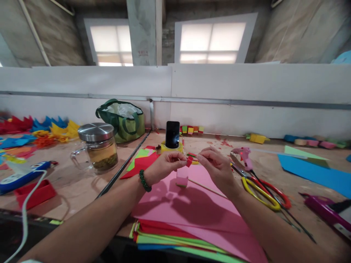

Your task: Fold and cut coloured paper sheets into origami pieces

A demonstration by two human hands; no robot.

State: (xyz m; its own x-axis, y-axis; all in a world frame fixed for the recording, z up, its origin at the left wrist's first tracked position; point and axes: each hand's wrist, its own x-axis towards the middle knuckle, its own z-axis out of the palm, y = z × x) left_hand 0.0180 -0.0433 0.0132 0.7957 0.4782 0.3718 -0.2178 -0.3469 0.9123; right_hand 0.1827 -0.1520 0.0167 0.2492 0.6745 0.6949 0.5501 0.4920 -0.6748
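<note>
My left hand (166, 166), with a green bead bracelet on its wrist, pinches a small red piece (189, 161) that looks like folded foam or paper. Close by on the right, my right hand (218, 166) has its thumb and fingers pressed together at the other side of this piece. Whatever lies between those fingertips is too small to make out. Just below both hands, a small pink cube (182, 178) stands on a stack of coloured sheets (203, 208), pink on top. A thin stick (208, 188) lies to the right of the cube.
Scissors (261, 193) and a pink glue gun (245, 157) lie right of the stack. Blue sheets (315, 173) are farther right. At the back stand a phone (172, 134) and a green bag (128, 126). A glass tea mug (101, 153) and red box (35, 193) are left.
</note>
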